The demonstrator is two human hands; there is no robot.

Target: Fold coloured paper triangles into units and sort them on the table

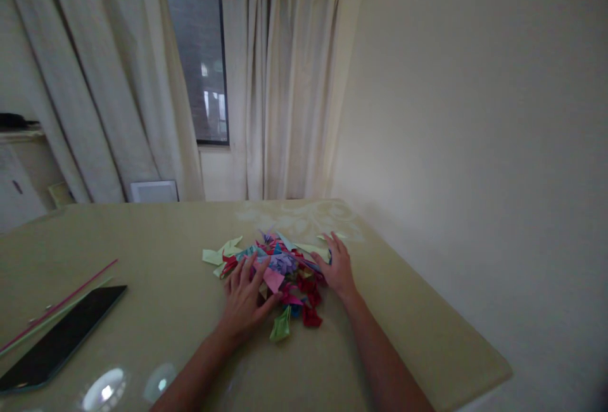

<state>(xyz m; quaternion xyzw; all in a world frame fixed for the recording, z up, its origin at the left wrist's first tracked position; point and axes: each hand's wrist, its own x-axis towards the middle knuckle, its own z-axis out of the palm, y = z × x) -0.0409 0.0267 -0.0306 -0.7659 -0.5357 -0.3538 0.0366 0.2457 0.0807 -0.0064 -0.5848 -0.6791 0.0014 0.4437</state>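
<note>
A heap of folded coloured paper pieces [285, 263], red, pink, purple, blue and pale green, lies on the beige table [156, 253]. My left hand [244, 298] rests on the heap's left side with fingers spread flat over a pink piece. My right hand [338, 266] lies against the heap's right edge, fingers stretched out. A green folded piece [281, 325] and a red one [311, 317] sit at the near edge of the heap, between my wrists.
A dark flat tablet [57, 342] lies at the table's near left, with thin pink and green sticks [61, 304] beside it. Curtains and a window stand behind the table. A wall runs along the right, past the table's right edge [427, 279].
</note>
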